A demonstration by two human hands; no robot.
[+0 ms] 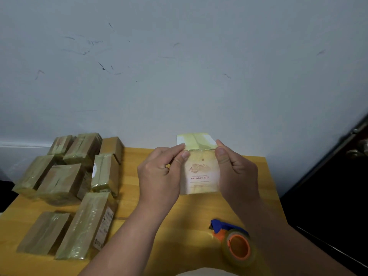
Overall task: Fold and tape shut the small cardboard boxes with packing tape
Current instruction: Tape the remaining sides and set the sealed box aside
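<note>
With the left hand (159, 174) and right hand (237, 170) each pinching the white box (201, 176), a firm grip should press its taped flap (196, 141) flat.

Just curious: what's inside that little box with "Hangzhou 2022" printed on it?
Can't tell. Both hands, left and right, pinch the white box near its top flap; its walls hide the interior.
</note>
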